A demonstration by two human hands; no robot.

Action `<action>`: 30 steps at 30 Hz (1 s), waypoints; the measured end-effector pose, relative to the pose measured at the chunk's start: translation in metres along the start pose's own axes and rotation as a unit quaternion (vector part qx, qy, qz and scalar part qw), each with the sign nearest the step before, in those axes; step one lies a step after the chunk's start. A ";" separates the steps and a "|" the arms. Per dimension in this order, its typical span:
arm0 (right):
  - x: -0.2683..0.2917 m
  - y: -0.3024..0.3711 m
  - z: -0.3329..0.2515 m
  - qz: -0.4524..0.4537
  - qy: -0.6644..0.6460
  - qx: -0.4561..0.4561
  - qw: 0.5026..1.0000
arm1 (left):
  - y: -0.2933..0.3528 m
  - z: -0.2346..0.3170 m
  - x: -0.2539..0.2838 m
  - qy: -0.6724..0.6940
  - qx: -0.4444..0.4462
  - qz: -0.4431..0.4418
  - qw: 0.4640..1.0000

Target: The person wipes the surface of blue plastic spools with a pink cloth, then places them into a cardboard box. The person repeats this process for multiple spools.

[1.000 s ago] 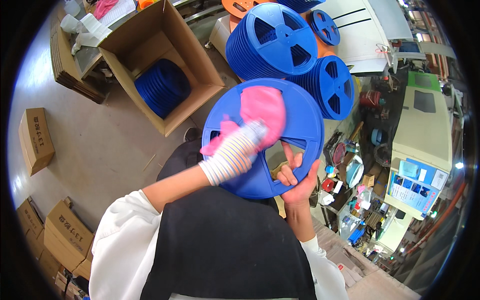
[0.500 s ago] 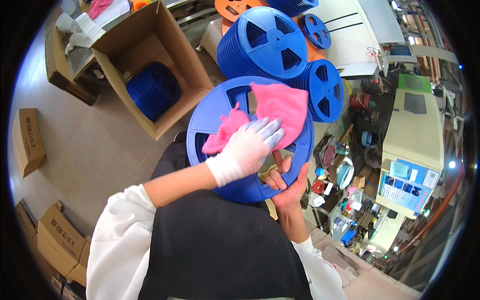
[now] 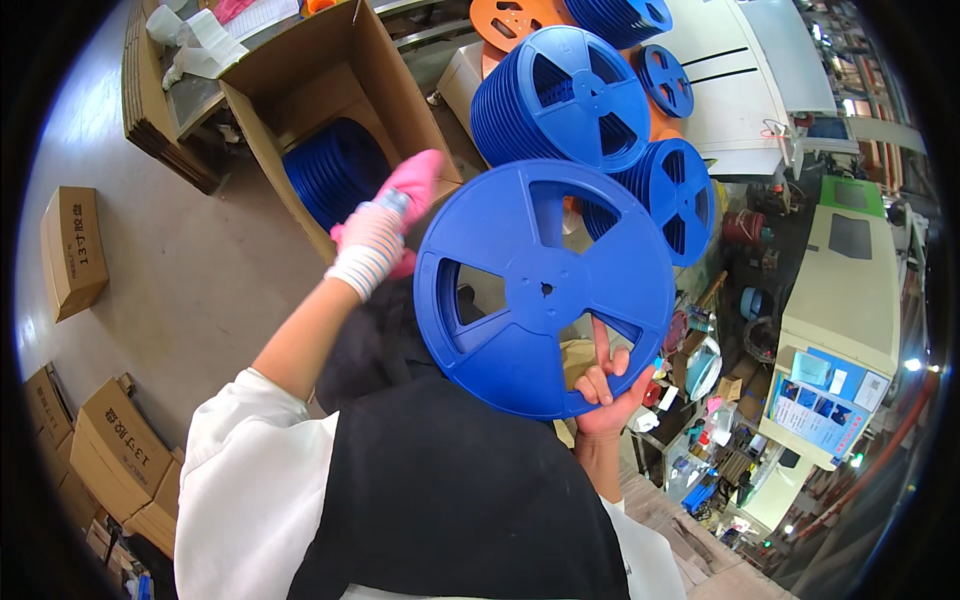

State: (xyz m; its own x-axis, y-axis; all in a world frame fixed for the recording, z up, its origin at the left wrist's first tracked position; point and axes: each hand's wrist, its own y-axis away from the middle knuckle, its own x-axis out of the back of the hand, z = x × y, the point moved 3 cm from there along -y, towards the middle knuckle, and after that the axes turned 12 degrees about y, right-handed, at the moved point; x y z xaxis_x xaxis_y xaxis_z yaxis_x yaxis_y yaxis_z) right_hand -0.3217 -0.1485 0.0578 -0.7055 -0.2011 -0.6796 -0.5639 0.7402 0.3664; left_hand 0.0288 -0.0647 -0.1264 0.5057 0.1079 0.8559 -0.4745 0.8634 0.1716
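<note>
Precariously one-handed: a wide reel hung on a single rim hold

My bare right hand (image 3: 612, 402) pinches the rim of a large, round, blue plastic reel (image 3: 530, 290), fingers showing in one window, thumb outside. The reel hangs beyond my grip and to its left, partly over a black cloth apron (image 3: 440, 490). My left hand (image 3: 372, 238), in a striped, pale knit glove, is folded on a crumpled pink cloth (image 3: 418, 180), clear of the reel.

As I judge it, the off-centre weight could twist the rim from my fingers — smooth plastic would help it slip. A careless swing might also knock the tall stack of blue reels (image 3: 582, 95) beyond my grip.

The reel's face looks smooth and unmarked. Beyond my left hand, an open brown cardboard carton (image 3: 400, 110) holds darker blue reels (image 3: 325, 170); leftward spreads grey floor (image 3: 190, 270). Far right stands a cream machine (image 3: 845, 290).
</note>
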 end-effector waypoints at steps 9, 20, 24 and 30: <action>-0.010 -0.018 -0.014 -0.001 -0.029 0.034 0.999 | 0.037 -0.001 0.054 0.455 -0.056 0.058 0.887; -0.037 -0.033 -0.031 0.092 0.116 -0.002 0.989 | 0.068 0.044 0.079 0.139 -0.359 -0.073 0.920; -0.053 -0.044 -0.043 0.243 0.217 0.052 0.944 | 0.074 0.041 0.095 0.318 -0.313 -0.014 0.895; -0.027 -0.024 -0.048 0.292 0.345 0.087 0.888 | 0.088 0.020 0.099 0.834 0.092 -0.209 0.503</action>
State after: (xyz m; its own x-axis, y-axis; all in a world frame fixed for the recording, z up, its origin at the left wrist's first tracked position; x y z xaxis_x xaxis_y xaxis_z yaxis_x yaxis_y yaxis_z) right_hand -0.3090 -0.1916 0.0978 -0.9847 -0.0502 0.1669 0.0179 0.9233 0.3836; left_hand 0.0227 0.0124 -0.0172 0.4180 0.3312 -0.8459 -0.0572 0.9389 0.3393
